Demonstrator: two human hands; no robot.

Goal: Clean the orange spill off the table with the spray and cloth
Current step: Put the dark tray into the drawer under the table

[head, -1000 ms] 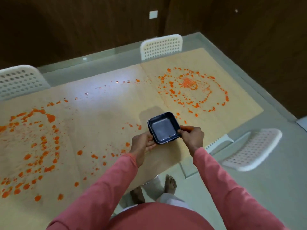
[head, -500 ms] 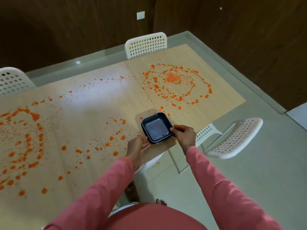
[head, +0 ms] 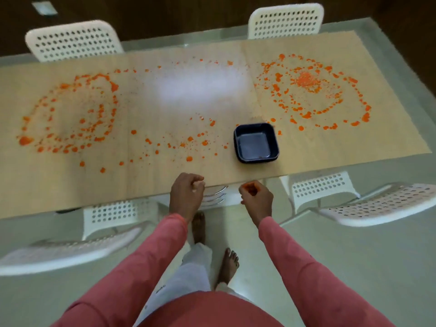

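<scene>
Orange spill covers the light wooden table (head: 70, 187): a ring of blobs (head: 103, 109) on the left, a ring (head: 306, 81) on the right, and scattered drops (head: 188, 145) in the middle. A dark blue square tray (head: 256, 142) stands on the table near its front edge, with nobody holding it. My left hand (head: 187, 194) and right hand (head: 256, 199) hover at the front edge, below the tray, fingers curled in and holding nothing. Orange stains the right fingertips. Neither a spray nor a cloth is in view.
Two white perforated chairs (head: 70, 41) (head: 285, 20) stand at the far side. Two more (head: 70, 249) (head: 377, 206) flank me at the near side. My bare feet (head: 227, 265) are on the pale floor.
Both hands let go of the dark blue tray, which now rests on the table, and drew back to the front edge. My view swung to face the table squarely.
</scene>
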